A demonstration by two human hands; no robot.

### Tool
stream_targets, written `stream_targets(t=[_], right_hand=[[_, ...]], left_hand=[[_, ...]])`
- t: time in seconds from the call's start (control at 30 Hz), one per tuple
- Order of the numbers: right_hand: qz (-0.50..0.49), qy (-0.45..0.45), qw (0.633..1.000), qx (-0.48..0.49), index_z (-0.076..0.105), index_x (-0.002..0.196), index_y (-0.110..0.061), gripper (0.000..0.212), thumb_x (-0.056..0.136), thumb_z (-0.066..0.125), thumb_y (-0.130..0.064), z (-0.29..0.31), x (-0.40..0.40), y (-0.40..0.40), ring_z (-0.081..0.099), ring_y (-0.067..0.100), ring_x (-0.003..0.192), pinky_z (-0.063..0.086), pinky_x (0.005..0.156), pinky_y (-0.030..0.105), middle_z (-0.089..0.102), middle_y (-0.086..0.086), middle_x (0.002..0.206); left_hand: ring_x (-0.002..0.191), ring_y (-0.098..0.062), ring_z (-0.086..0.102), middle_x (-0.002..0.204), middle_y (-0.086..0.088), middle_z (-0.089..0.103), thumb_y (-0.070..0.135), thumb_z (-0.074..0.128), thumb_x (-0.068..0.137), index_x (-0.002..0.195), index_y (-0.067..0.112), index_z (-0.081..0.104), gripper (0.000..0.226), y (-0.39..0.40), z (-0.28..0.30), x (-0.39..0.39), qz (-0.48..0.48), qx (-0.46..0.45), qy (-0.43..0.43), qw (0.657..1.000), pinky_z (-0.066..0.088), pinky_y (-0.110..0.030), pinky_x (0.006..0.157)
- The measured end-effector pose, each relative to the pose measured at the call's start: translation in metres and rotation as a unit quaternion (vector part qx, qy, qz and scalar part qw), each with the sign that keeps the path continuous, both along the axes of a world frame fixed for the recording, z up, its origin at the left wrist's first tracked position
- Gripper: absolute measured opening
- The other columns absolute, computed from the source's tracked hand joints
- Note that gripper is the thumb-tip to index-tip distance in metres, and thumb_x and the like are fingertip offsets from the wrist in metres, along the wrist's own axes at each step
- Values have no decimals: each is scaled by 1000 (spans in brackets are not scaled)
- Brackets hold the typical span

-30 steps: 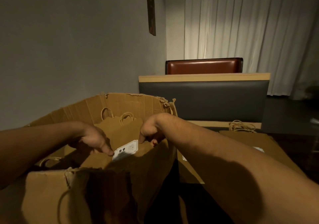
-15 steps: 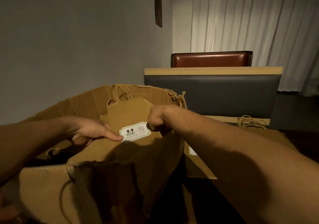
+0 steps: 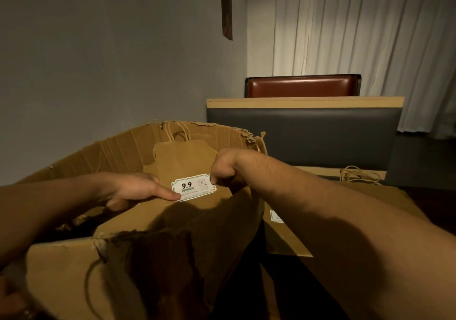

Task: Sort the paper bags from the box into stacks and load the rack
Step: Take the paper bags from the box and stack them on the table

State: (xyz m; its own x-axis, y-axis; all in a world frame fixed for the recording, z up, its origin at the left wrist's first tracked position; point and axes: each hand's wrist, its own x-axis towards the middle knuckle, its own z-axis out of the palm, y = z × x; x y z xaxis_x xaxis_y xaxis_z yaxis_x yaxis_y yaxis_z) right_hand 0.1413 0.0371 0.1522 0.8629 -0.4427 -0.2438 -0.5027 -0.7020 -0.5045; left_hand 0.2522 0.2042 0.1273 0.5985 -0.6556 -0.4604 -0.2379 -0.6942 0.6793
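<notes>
1. Cardboard box (image 3: 74,171): torn-rimmed, filling the lower frame and holding the stock.
2. Stacked bags (image 3: 370,196): lying flat on the worktop at three o'clock of the box.
3. Paper bag (image 3: 182,157): rising from the box centre, handles at twelve o'clock and label (image 3: 193,187) facing up.
4. Right hand (image 3: 227,169): fingers clenching the bag's three o'clock edge.
5. Left hand (image 3: 130,191): gripping its nine o'clock edge, one finger lying straight against the label.
6. Handling advice: lifting evenly should be keeping the handles from snagging the rim.

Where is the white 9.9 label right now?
Head view, centre: the white 9.9 label is on the paper bag inside the cardboard box, between both hands.
</notes>
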Motion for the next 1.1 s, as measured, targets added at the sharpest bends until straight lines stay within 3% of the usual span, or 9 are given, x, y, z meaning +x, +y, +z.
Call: stream_targets(t=[0.13,0.27,0.4,0.47,0.53,0.67,0.8,1.0,1.1], right_hand=[[-45,-67,995,59,61,119,-3,28,91,65,-7,1,2,-4,61,25,97,53,81,33,63,13,118],[-77,-113,987,88,55,124,-7,37,89,68,-9,-1,4,-5,56,25,96,52,81,35,60,14,124],[-103,-159,977,98,29,145,-15,81,82,77,-32,-2,4,-7,52,31,116,50,92,40,44,14,139],[-130,-243,952,134,13,152,-22,100,78,79,-39,2,2,-10,43,35,130,44,101,43,30,14,149],[-152,-319,922,156,7,155,-25,103,80,77,-42,9,-5,-11,37,34,136,37,108,44,22,12,154],[-61,-382,858,338,22,154,-27,92,81,74,-50,24,-16,-3,52,26,127,44,106,47,46,9,148],[21,-448,830,331,49,137,-18,68,80,75,-44,64,-49,6,64,22,114,49,102,47,67,4,124],[-28,-509,819,262,57,109,-19,37,81,80,-20,98,-149,-26,71,22,98,60,85,43,70,6,109],[-94,-536,797,263,63,117,-15,38,83,78,-18,66,-196,-53,72,22,98,58,89,44,74,6,107]], left_hand=[[90,-12,69,104,-3,74,12,66,87,111,15,64,25,2,0,1,-7,-63,42,997,52,-18,65],[111,-4,62,112,13,73,7,66,85,116,27,63,36,0,1,-2,-66,-93,-4,994,42,-14,90],[102,-16,70,110,1,74,0,67,84,111,19,69,32,5,30,4,-27,-164,-59,984,53,-25,93],[105,-8,66,110,7,73,9,73,82,111,23,70,32,12,48,10,3,-221,-117,968,42,-29,105],[96,4,65,101,18,72,11,70,85,112,25,67,31,20,65,7,37,-288,-138,947,40,-21,98],[77,3,71,85,15,76,1,62,90,103,24,66,26,27,107,-16,116,-453,-96,879,53,-11,61],[96,-20,73,111,-6,74,9,68,86,118,21,67,34,18,144,-55,130,-514,-44,847,60,-35,77],[90,-19,74,102,-4,76,12,78,80,116,19,68,38,-31,139,-142,80,-520,-24,850,60,-35,75],[88,-19,74,103,-7,76,11,72,86,115,13,69,29,-64,98,-185,40,-517,41,854,61,-34,75]])
